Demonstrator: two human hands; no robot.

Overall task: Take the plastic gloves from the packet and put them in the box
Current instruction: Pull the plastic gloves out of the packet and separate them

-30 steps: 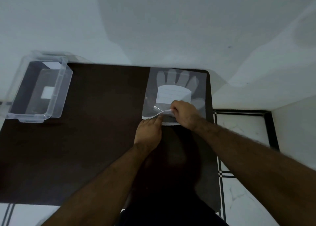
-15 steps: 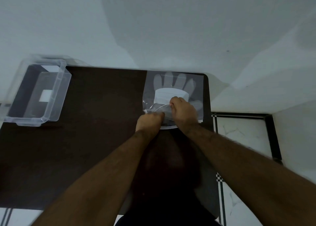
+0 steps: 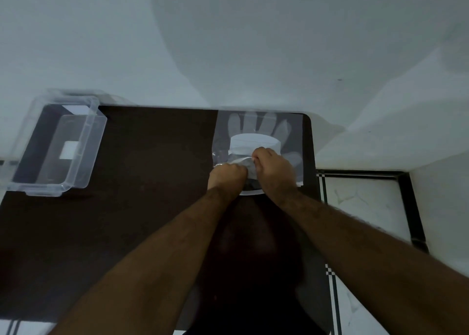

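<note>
A clear packet [image 3: 258, 131] with a printed hand shape and a white label lies flat at the table's far right corner. Its near end is crumpled and lifted. My left hand [image 3: 227, 176] is closed on the packet's near-left edge. My right hand [image 3: 272, 168] is closed on thin plastic at the packet's opening, right beside the left hand; whether that plastic is a glove or the packet flap I cannot tell. The clear plastic box [image 3: 54, 144] stands open at the table's far left corner, apart from both hands.
The dark brown table [image 3: 142, 207] stands against a white wall [image 3: 228, 43]. White floor tiles with black borders [image 3: 368, 197] show past the table's right edge. A dark shadow covers the table's near middle.
Both hands have pushed a little farther onto the packet and closed tighter. The packet's near edge went from a raised flap to a crumpled bunch between the hands.
</note>
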